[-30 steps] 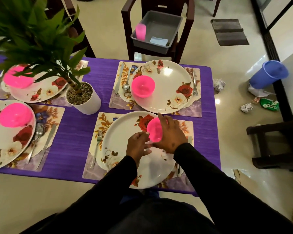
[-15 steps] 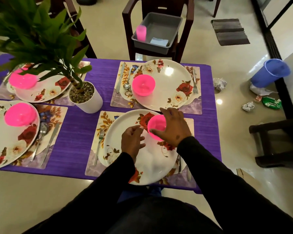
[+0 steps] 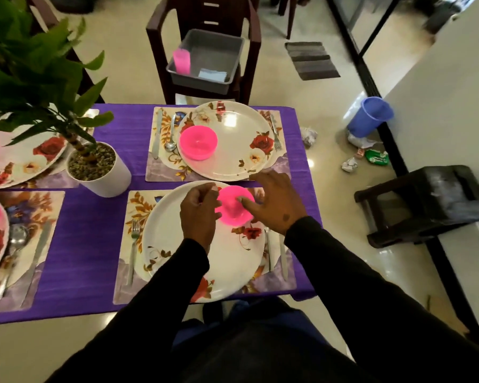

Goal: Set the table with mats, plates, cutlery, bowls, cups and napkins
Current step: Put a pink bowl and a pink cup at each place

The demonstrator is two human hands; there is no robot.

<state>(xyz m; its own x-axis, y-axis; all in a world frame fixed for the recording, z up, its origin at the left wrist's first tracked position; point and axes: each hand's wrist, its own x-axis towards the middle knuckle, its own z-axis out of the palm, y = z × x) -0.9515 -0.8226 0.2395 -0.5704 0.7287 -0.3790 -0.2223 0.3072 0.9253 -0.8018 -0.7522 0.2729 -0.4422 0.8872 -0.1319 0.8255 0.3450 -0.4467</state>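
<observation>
A pink bowl [image 3: 233,210] rests upright on the far part of the near floral plate [image 3: 177,244], which lies on a mat [image 3: 137,205] with a fork [image 3: 133,244] on its left and a knife [image 3: 284,258] on its right. My right hand [image 3: 274,205] is spread just right of the bowl, with the thumb lying on its rim. My left hand [image 3: 198,214] hangs curled at the bowl's left side and holds nothing. The far setting has a plate [image 3: 241,150] and a pink bowl [image 3: 198,142].
A grey bin [image 3: 205,56] on the chair beyond the table holds a pink cup [image 3: 182,61] and folded napkins [image 3: 213,75]. A potted plant [image 3: 105,175] stands left of the near mat. A blue bucket [image 3: 369,116], litter and a dark stool [image 3: 426,200] are on the floor at right.
My right hand carried the pink bowl toward the plate's far edge, set it down and loosened its grip. My left hand stayed beside it, fingers curling in.
</observation>
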